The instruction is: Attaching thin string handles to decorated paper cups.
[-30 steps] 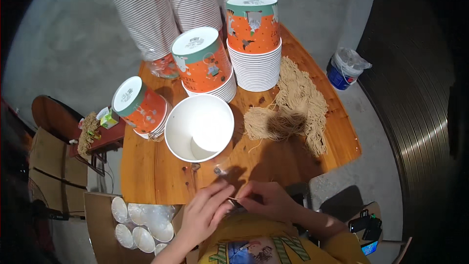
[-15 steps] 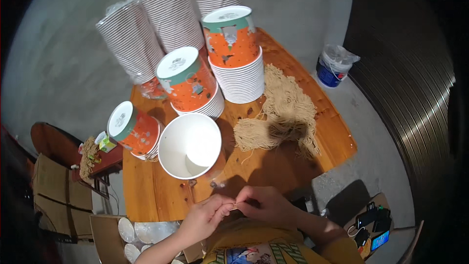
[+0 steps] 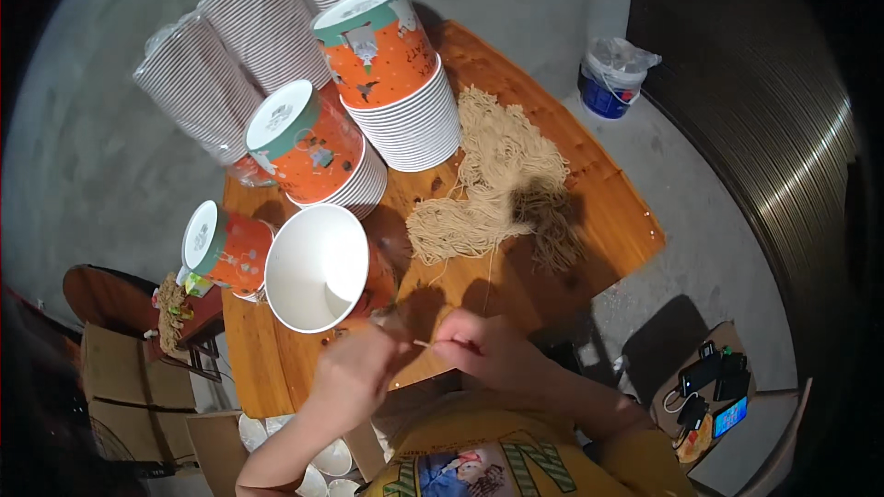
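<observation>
At the table's near edge, my left hand (image 3: 359, 368) and my right hand (image 3: 479, 345) face each other, both closed. A short, thin tan string (image 3: 422, 343) spans the small gap between them, pinched at both ends; the left fingertips are blurred by motion. Just beyond my hands, a white-lined paper bucket (image 3: 308, 267) stands with its mouth tilted up toward me. Right of it lies a loose heap of tan strings (image 3: 502, 189), partly in shadow. One thin strand trails from the heap toward my right hand; whether it joins the held string, I cannot tell.
Upside-down stacks of orange-and-green paper buckets (image 3: 378, 55) stand on the wooden table (image 3: 599, 248). Behind them rise tall plastic-wrapped stacks (image 3: 262, 18). On the floor are a blue-and-white pail (image 3: 610, 83) and an open cardboard box (image 3: 221, 451). Electronic devices (image 3: 714, 387) lie on a stool at right.
My hands have moved slightly apart, and string now shows between them. The whole scene has shifted left and a little upward in the picture as my head turned.
</observation>
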{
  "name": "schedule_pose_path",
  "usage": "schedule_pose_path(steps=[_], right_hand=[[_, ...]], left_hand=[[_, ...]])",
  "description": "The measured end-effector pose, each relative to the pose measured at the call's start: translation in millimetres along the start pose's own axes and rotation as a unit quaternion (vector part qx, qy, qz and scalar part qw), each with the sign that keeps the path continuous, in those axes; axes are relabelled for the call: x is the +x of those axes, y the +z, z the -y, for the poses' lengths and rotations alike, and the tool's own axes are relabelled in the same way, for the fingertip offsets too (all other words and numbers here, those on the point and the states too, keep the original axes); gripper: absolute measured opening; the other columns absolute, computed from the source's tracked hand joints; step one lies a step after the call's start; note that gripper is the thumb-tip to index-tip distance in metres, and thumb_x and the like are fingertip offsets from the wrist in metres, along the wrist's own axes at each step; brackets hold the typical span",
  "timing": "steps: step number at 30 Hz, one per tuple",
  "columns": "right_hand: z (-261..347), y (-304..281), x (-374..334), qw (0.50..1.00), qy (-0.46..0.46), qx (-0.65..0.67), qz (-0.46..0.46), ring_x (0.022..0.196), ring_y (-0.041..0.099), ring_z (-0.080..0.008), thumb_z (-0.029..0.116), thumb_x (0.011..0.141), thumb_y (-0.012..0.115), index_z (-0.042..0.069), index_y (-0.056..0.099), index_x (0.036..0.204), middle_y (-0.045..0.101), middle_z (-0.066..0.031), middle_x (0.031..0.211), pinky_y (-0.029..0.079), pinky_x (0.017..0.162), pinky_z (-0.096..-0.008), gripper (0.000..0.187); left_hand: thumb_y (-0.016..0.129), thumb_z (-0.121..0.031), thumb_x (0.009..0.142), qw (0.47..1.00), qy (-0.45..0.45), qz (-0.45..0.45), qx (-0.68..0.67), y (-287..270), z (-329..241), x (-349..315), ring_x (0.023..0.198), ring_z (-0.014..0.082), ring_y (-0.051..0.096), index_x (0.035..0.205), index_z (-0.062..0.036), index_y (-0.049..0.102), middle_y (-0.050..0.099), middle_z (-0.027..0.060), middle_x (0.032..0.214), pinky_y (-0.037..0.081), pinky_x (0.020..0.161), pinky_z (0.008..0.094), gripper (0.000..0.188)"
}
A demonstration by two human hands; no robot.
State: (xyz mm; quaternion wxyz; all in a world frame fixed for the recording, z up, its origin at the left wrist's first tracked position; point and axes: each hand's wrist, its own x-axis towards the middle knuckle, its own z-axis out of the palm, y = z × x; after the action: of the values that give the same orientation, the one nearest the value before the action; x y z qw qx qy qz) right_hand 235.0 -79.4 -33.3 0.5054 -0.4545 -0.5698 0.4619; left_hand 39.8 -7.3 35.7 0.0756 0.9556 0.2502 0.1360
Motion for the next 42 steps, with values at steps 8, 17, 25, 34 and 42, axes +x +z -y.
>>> schedule_pose_path(steps=[8,17,25,34,42], right_hand=[[-10.8,3.2,9.6,0.991,0.06,0.054,-0.108,0.067,0.043,-0.0031,0.014,0.093,0.056,0.004,0.054,0.09,0.049,0.0041,0.072,0.038,0.06,-0.0226,0.011],[-10.4,35.4,45.4,0.988,-0.032,0.133,-0.076,0.067,0.045,-0.005,0.001,0.092,0.052,0.003,0.05,0.093,0.049,0.0007,0.077,0.039,0.061,-0.0216,0.003],[-8.8,69.7,85.2,0.959,-0.261,-0.034,-0.107,0.089,0.059,-0.0199,-0.002,0.088,0.055,0.001,0.051,0.095,0.059,-0.0137,0.108,0.049,0.076,-0.0297,0.009],[8.4,77.8,99.5,0.938,-0.318,-0.105,-0.091,0.096,0.06,-0.0288,-0.002,0.085,0.059,0.002,0.051,0.094,0.059,-0.0169,0.119,0.048,0.084,-0.0357,0.013],[7.5,74.3,105.8,0.888,-0.383,-0.238,-0.093,0.098,0.058,-0.0302,0.0,0.08,0.062,0.002,0.052,0.094,0.059,-0.013,0.12,0.05,0.08,-0.0376,0.017]], left_hand=[[0.065,-0.009,0.085,0.982,-0.173,-0.037,-0.072,-6.3,43.3,26.5,0.07,0.0258,0.057,0.103,-0.0011,0.055,0.057,0.0115,0.084,0.047,0.064,0.0384,0.023],[0.064,0.0,0.083,0.797,-0.311,-0.041,-0.517,-35.9,73.1,7.9,0.075,0.0037,0.049,0.096,-0.0096,0.054,0.047,-0.0064,0.084,0.043,0.068,0.0202,0.02],[0.07,0.002,0.079,0.752,-0.34,-0.029,-0.564,-53.6,91.2,-8.8,0.081,0.0029,0.051,0.096,-0.0111,0.058,0.048,-0.0085,0.086,0.043,0.074,0.0193,0.024],[0.074,-0.006,0.077,0.749,-0.354,-0.055,-0.557,-57.7,108.3,-19.0,0.08,0.0061,0.06,0.101,-0.0094,0.064,0.063,-0.0043,0.088,0.045,0.067,0.02,0.025],[0.069,0.0,0.079,0.744,-0.35,-0.02,-0.569,-61.1,105.5,-10.8,0.082,0.0066,0.057,0.103,-0.0056,0.064,0.062,-0.0036,0.092,0.046,0.074,0.0216,0.025]])
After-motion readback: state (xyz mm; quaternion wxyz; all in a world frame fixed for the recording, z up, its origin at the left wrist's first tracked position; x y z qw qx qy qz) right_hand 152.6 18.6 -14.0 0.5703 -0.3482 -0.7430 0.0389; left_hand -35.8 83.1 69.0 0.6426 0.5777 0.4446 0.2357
